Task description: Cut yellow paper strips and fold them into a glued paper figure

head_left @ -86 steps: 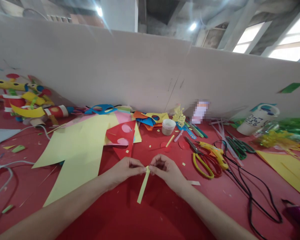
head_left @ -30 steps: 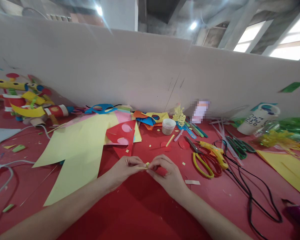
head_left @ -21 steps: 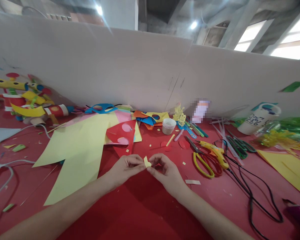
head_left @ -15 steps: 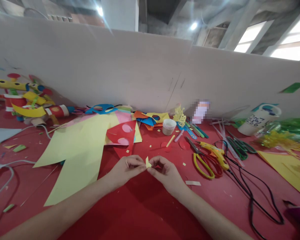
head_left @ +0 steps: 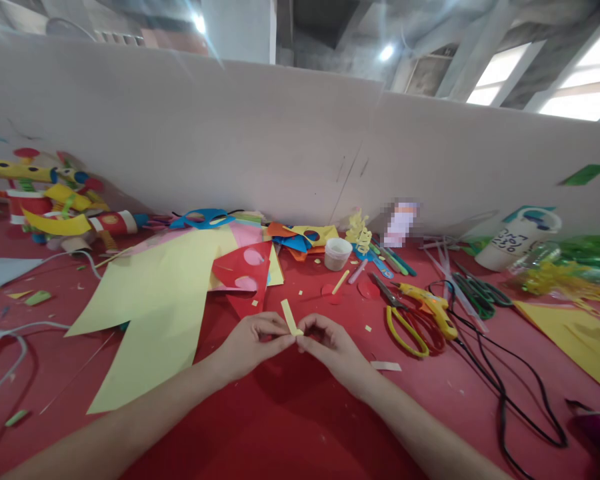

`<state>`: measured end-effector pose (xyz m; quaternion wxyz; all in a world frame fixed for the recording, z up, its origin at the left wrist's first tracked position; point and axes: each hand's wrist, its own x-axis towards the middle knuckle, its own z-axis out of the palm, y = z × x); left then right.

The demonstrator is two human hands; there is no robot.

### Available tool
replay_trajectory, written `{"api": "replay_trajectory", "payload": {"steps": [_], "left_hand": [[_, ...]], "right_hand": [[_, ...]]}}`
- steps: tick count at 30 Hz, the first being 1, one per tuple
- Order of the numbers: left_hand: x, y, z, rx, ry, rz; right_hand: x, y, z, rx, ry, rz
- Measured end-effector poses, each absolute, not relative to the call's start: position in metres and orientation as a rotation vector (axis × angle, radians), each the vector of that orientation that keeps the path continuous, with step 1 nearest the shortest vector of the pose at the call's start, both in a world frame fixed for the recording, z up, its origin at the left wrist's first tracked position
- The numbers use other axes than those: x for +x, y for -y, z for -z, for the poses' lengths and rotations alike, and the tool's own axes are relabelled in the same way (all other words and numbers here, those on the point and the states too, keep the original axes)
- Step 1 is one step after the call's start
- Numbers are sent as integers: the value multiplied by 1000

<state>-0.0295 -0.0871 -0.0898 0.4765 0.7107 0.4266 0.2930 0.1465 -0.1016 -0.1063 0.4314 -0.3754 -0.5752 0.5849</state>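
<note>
Behind the red bench [head_left: 280,427], a pale grey panel [head_left: 205,133] is standing upright. Over the near part of the bench, the left hand [head_left: 255,340] and right hand [head_left: 330,340] are pinching the lower end of a narrow, pale yellow paper strip [head_left: 289,317] between thumbs and fingertips. Its free length is pointing up, leaning left. At the pinched end, a small bent portion is showing: folding appears to be partly done. The longer, straight portion is showing no fold, so most of the strip appears unworked. Yellow plastic glue gun [head_left: 430,307] and metal-bladed scissors [head_left: 386,291] are lying to the right, untouched.
</note>
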Motion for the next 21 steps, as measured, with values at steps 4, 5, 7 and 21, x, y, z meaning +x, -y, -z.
{"api": "replay_trajectory", "payload": {"steps": [4, 5, 7, 21], "left_hand": [[-27, 88, 87, 1738, -1066, -748], [-27, 89, 86, 1751, -1076, -749], [-25, 90, 85, 1780, -1097, -742], [-25, 89, 92, 1746, -1120, -734]], "right_hand": [[148, 100, 106, -964, 1439, -1419], [148, 100, 105, -985, 1451, -1398], [147, 101, 105, -1032, 1475, -1377], [149, 100, 110, -1118, 1555, -1168]]}}
